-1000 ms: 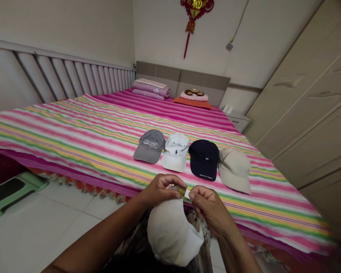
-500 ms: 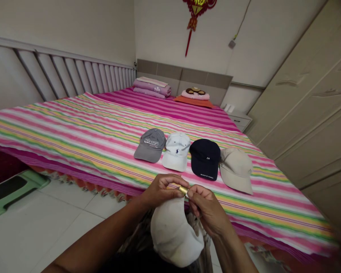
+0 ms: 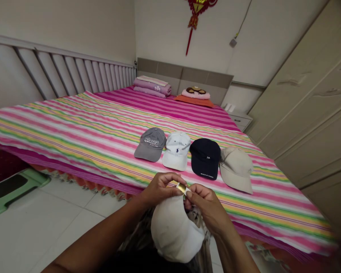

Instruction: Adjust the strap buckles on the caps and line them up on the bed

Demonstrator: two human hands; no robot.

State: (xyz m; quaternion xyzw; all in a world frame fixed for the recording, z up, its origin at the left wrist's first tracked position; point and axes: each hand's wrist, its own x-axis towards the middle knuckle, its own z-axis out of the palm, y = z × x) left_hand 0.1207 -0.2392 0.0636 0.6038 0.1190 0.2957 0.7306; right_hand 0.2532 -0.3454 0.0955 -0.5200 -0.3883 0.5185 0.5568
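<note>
I hold a white cap (image 3: 173, 231) in front of me, its crown hanging down towards me. My left hand (image 3: 159, 187) pinches the cap's back strap beside a small gold buckle (image 3: 182, 187). My right hand (image 3: 206, 206) pinches the strap end on the other side of the buckle. Both hands are closed on the strap, close together. On the striped bed (image 3: 82, 129) beyond lie a grey cap (image 3: 151, 144), a white cap (image 3: 176, 151), a navy cap (image 3: 205, 157) and a beige cap (image 3: 236, 168) in a row.
A green stool (image 3: 14, 187) stands on the white tiled floor at the left. A tall wardrobe (image 3: 307, 98) fills the right side. Folded bedding (image 3: 152, 86) and a pillow (image 3: 195, 94) lie at the headboard. A nightstand (image 3: 240, 118) sits beside the bed.
My right hand has moved in closer to the left one at the buckle, and the strap end between them has shortened. The view has shifted slightly.
</note>
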